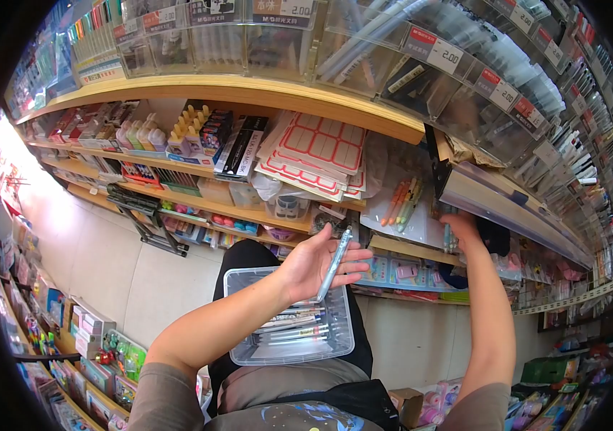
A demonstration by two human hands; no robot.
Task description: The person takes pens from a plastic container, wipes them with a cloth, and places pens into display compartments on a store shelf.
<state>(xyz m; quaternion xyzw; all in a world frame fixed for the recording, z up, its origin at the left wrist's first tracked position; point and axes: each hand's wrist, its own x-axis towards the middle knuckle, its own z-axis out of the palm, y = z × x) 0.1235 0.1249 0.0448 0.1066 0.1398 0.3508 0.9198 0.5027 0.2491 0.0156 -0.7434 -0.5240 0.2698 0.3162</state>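
Note:
My left hand [305,267] is palm up above the tub, fingers stretched out, and carries a pale blue-grey pen [334,264] lying across the palm and fingers. To the right, my right hand [462,228] reaches onto the shelf, its fingers closed around light-coloured pens [450,239]; the fingertips are partly hidden. Left of it, orange and green pens [403,204] lie together on a white plastic sheet [427,228]. On my lap sits a clear plastic tub [243,350] with several pens [294,332] inside, below my left forearm.
Pen display boxes [278,47] with price tags line the upper wooden shelf edge [249,87]. Red-and-white label sheets [317,147] are stacked on the shelf below. A black folding stool [150,218] stands on the tiled floor. Goods racks [84,345] lie behind me on the left.

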